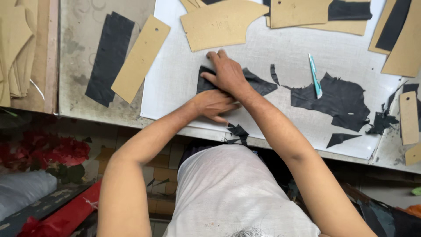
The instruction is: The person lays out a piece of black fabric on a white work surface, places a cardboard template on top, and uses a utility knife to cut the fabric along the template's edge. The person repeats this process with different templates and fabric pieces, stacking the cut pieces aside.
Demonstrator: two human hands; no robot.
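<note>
Black sheet [256, 83], thin, limp and likely light, lies flat on the white board [175, 79] near its front edge, pinned under the right hand [226, 72] with fingers spread flat. The left hand [215, 104] is pressed just beside it, fingers extended, nothing grasped. An edge is best pinched for lifting; open room is left between the sheet and the knife [315, 77].

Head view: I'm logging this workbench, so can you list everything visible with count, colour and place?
white cutting sheet: one, white, centre of bench
black piece: one, black, under both hands
large black scrap: one, black, right of the hands
black strip: one, black, left on bare bench
long card template: one, tan, overlapping that strip
card templates: several, tan, along the top edge
knife: one, teal, right of centre
small black offcuts: several, black, near front edge
red fabric: red, lower left, below the bench
left hand: pressing the black piece
right hand: flat on the black piece
</note>
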